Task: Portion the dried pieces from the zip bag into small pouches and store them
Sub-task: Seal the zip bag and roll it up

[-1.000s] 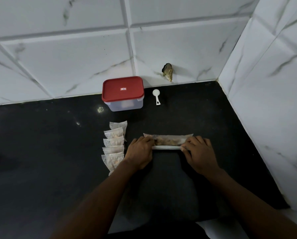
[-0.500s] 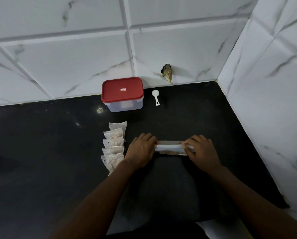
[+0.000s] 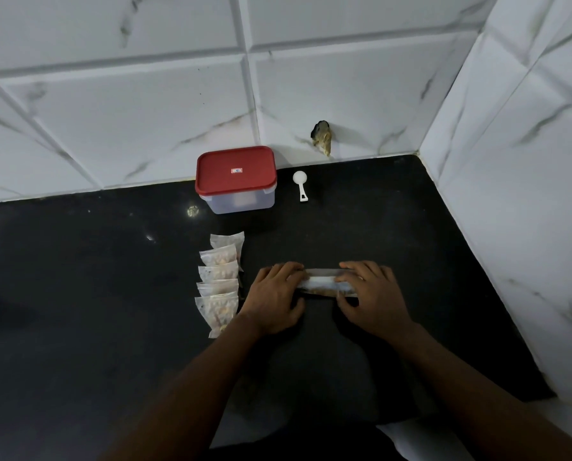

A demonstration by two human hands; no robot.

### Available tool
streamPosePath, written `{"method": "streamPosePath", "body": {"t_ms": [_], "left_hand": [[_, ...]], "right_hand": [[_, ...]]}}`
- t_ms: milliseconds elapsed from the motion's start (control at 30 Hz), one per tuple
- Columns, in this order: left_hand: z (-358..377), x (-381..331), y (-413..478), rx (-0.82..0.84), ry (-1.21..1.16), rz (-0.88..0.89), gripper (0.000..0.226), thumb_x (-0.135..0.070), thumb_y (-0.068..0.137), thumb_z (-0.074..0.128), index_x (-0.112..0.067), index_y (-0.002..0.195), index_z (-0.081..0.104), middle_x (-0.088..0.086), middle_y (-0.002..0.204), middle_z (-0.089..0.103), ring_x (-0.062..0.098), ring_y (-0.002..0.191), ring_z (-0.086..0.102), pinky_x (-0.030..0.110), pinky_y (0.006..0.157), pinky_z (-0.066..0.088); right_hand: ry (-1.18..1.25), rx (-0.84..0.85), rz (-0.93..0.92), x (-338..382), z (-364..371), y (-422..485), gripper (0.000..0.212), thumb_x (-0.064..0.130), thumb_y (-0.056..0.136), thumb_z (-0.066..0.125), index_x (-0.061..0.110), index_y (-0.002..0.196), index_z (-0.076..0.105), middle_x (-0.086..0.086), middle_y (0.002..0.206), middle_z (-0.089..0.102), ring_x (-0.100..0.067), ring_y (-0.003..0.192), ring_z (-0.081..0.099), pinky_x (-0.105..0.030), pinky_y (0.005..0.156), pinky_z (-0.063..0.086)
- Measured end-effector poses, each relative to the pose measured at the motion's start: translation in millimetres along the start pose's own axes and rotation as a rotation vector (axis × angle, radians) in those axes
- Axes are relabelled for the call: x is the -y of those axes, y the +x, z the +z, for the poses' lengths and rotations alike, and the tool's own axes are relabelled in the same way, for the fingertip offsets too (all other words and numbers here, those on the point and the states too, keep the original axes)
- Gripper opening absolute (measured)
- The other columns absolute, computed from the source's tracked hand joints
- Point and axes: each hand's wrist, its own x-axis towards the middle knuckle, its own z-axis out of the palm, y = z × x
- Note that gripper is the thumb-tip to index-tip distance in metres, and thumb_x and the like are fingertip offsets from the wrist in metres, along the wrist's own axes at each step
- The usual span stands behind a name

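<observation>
The zip bag (image 3: 321, 283) lies rolled into a narrow strip on the black counter (image 3: 95, 294), brown dried pieces showing through it. My left hand (image 3: 273, 296) grips its left end and my right hand (image 3: 371, 294) grips its right end, fingers curled over the roll. Just left of my left hand, several small clear pouches (image 3: 220, 281) holding pale pieces overlap in a column. A clear container with a red lid (image 3: 235, 173) stands shut by the back wall. Beside it on the right rests a small white scoop (image 3: 300, 184).
White marble-look tiled walls meet in a corner at the back right (image 3: 421, 151). A dark chipped hole (image 3: 323, 136) marks the back wall above the scoop. The counter's front edge runs below my forearms, with something white (image 3: 407, 434) under it.
Both hands have rolled the zip bag over itself, so it went from a wider flat strip to a tighter, narrower roll. The pouches, container and scoop stay put.
</observation>
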Motion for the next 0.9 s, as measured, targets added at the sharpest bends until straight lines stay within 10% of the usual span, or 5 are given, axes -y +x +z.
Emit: {"method": "streamPosePath", "body": {"t_ms": [367,667,900], "left_hand": [[-19,11,23,0.142,-0.104,0.022,0.039,-0.024,0.100,0.057,-0.027,0.139,0.057,-0.002,0.138,0.059,0.016,0.125,0.056,0.034,0.107,0.040],[-41,6,49,0.265,-0.855,-0.305,0.015,-0.024,0.103,0.058,-0.024,0.110,0.072,-0.001,0.105,0.074,0.010,0.088,0.073,0.024,0.074,0.056],[-33,-25,63,0.192,-1.570,-0.544,0.034,-0.035,0.099,0.062,-0.010,0.123,0.067,0.011,0.109,0.072,0.021,0.093,0.069,0.036,0.085,0.059]], "right_hand": [[-0.074,-0.037,0.012,3,-3,-3,0.040,0.051,0.080,0.071,0.031,0.116,0.068,0.008,0.131,0.058,-0.016,0.125,0.050,-0.049,0.113,0.025],[-0.005,0.067,0.045,-8,-32,10,0.045,0.064,0.087,0.043,0.029,0.097,0.070,0.012,0.095,0.063,-0.011,0.091,0.057,-0.037,0.087,0.043],[0.645,0.252,0.416,-18,-52,8,0.018,0.039,0.092,0.072,0.021,0.091,0.077,0.002,0.081,0.074,-0.008,0.076,0.070,-0.029,0.069,0.054]]}}
